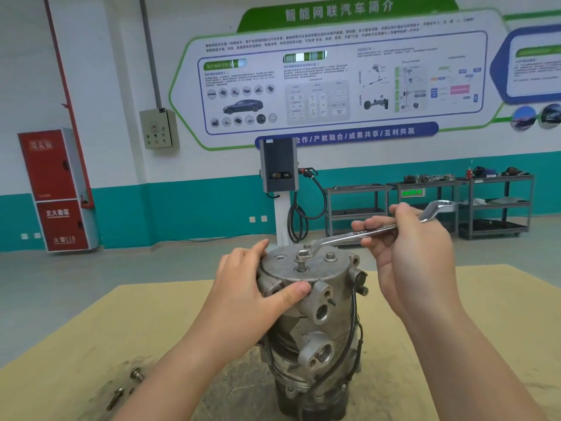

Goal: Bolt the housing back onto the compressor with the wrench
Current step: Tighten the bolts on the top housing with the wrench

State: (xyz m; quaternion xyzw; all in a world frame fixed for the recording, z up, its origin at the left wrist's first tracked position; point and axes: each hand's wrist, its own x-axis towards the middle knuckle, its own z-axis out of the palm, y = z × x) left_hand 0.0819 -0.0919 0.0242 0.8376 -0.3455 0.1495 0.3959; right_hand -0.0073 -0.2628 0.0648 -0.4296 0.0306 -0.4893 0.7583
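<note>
The silver steel ring wrench (364, 232), its shaft running toward two o'clock from the raised bolt (302, 259), is gripped by the right hand (406, 238); the left hand (258, 287) clasps the upright grey cast-metal compressor housing (306, 278).

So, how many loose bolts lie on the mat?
2, both near the mat's front-left corner: one bolt farther back, one bolt closer to the camera. The left forearm may hide more.

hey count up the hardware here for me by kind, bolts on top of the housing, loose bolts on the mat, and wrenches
Bolts standing in the housing top: 3, one under the wrench ring
Loose bolts on the mat: 2
Wrench: 1
Total: 6
</note>
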